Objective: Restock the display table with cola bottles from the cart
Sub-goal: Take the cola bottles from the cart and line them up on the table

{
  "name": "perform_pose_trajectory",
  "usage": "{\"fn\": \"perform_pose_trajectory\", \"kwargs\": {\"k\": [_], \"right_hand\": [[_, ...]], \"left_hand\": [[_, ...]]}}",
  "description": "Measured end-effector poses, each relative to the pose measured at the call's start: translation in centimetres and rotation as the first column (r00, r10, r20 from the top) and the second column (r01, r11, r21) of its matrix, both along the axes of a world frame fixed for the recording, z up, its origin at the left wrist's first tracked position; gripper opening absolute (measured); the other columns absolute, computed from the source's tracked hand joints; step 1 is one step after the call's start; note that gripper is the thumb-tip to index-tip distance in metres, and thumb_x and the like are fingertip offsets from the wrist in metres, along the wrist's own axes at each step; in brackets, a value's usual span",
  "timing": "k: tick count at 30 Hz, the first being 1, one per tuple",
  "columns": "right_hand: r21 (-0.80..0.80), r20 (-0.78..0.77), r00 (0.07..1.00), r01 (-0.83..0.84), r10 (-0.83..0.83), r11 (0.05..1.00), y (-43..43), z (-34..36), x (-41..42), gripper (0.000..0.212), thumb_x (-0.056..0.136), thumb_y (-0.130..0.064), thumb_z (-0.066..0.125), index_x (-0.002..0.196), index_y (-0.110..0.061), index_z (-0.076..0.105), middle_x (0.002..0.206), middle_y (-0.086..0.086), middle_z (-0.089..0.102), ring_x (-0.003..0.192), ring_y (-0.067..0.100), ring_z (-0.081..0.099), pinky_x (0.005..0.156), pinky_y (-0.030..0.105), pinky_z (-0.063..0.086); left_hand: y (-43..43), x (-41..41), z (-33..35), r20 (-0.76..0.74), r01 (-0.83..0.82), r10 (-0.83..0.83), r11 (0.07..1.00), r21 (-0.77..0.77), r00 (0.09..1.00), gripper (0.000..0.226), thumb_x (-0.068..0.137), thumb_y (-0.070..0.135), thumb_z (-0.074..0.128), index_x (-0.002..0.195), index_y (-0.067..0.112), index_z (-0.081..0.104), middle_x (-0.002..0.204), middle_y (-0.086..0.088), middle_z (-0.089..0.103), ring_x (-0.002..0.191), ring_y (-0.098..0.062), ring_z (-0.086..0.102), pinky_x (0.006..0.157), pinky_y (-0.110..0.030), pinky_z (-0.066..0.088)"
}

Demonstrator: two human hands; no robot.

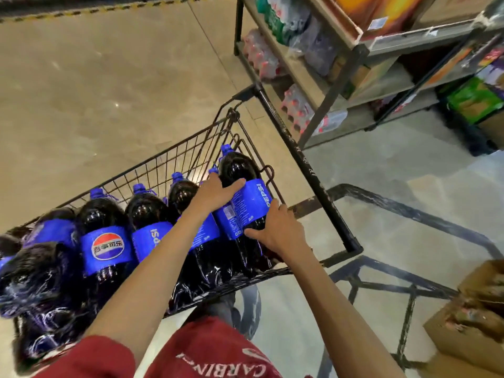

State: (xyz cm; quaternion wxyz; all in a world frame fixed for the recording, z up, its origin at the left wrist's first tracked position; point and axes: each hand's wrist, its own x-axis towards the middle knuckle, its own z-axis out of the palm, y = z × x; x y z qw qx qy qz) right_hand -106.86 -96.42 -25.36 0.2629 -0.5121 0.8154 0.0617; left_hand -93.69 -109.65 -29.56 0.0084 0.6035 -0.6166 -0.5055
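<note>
Blue-labelled cola bottle (pixel 253 205) (in cart (pixel 174 165)) clasped between left hand (pixel 215 193) and right hand (pixel 278 227)

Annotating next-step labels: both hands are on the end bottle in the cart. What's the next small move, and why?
Likely lift the cola bottle up and out of the cart. The left hand grips its shoulder and the right hand grips its lower body, so the hold looks set, while it lies in the cart beside the other bottles.
</note>
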Motion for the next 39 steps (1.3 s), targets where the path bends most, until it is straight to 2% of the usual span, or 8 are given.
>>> {"fn": "perform_pose_trajectory", "kwargs": {"k": [3,10,20,26,30,33,36,39], "right_hand": [[-0.026,0.000,0.998,0.057,-0.057,0.998,-0.6,-1.0,0.0,0.104,0.077,-0.068,0.072,0.147,-0.004,0.029,0.142,0.015,0.043,0.130,0.034,0.047,0.095,0.043,0.048],[-0.119,-0.054,0.989,0.131,-0.138,0.984,-1.3,-2.2,1.0,0.104,0.068,-0.075,0.072,0.140,-0.007,0.038,0.131,0.009,0.046,0.119,0.029,0.049,0.087,0.040,0.049],[-0.131,0.030,0.996,0.091,-0.087,0.987,-0.8,-2.3,-0.1,0.107,0.071,-0.076,0.069,0.148,-0.012,0.031,0.134,0.005,0.043,0.122,0.024,0.046,0.092,0.038,0.049],[-0.131,0.376,0.924,0.134,-0.076,0.982,0.2,-1.7,-2.8,0.102,0.064,-0.077,0.074,0.146,-0.036,0.030,0.131,-0.012,0.051,0.117,0.010,0.052,0.088,0.035,0.053],[-0.053,0.599,0.797,0.133,-0.075,0.990,0.1,-1.2,-4.3,0.093,0.067,-0.056,0.087,0.139,-0.047,0.030,0.119,-0.027,0.056,0.101,-0.006,0.062,0.085,0.025,0.055],[0.013,0.725,0.683,0.115,-0.089,0.993,0.4,-1.6,-5.6,0.088,0.070,-0.041,0.092,0.135,-0.045,0.033,0.119,-0.023,0.060,0.096,-0.012,0.063,0.078,0.014,0.053],[0.061,0.792,0.600,0.102,-0.110,0.993,1.0,-2.4,-6.7,0.088,0.066,-0.040,0.095,0.135,-0.039,0.040,0.122,-0.016,0.063,0.099,-0.004,0.067,0.084,0.024,0.058],[0.035,0.800,0.596,0.077,-0.074,0.996,1.0,-3.2,-7.2,0.085,0.056,-0.050,0.093,0.127,-0.042,0.046,0.121,-0.014,0.065,0.099,-0.002,0.067,0.087,0.030,0.059]], "left_hand": [[-0.7,-1.1,-0.5,-0.104,-0.161,0.175,0.978,0.134,0.979,0.121,0.069,0.080,0.069,0.156,0.010,0.023,0.152,-0.009,0.045,0.135,-0.030,0.049,0.108,-0.045,0.046],[-1.8,-3.5,-1.9,-0.153,-0.304,0.330,0.937,0.169,0.931,0.144,0.036,0.091,0.073,0.151,0.021,0.022,0.143,-0.006,0.051,0.129,-0.028,0.054,0.105,-0.049,0.049],[-0.6,-4.1,-1.6,-0.307,-0.521,0.545,0.838,0.163,0.780,0.101,0.043,0.059,0.091,0.123,0.030,0.037,0.116,0.007,0.058,0.102,-0.013,0.063,0.093,-0.043,0.056],[1.2,-3.9,-0.3,-0.390,-0.516,0.496,0.855,0.059,0.776,0.099,0.049,0.055,0.093,0.125,0.033,0.034,0.125,0.008,0.053,0.114,-0.011,0.057,0.100,-0.039,0.051],[2.6,-3.7,0.8,-0.430,-0.552,0.505,0.834,0.017,0.749,0.095,0.050,0.046,0.095,0.124,0.036,0.035,0.125,0.010,0.054,0.113,-0.006,0.058,0.097,-0.033,0.051],[3.8,-3.6,1.9,-0.444,-0.576,0.515,0.817,-0.003,0.733,0.100,0.051,0.043,0.095,0.129,0.034,0.034,0.129,0.008,0.053,0.114,-0.004,0.057,0.094,-0.026,0.049],[4.9,-3.5,2.6,-0.441,-0.586,0.516,0.810,-0.028,0.734,0.094,0.061,0.028,0.097,0.131,0.032,0.033,0.126,0.012,0.054,0.111,0.000,0.058,0.087,-0.020,0.047],[5.5,-3.7,3.3,-0.433,-0.600,0.513,0.796,-0.084,0.741,0.095,0.063,0.028,0.096,0.134,0.030,0.033,0.124,0.016,0.053,0.110,0.001,0.057,0.090,-0.023,0.048]]}}
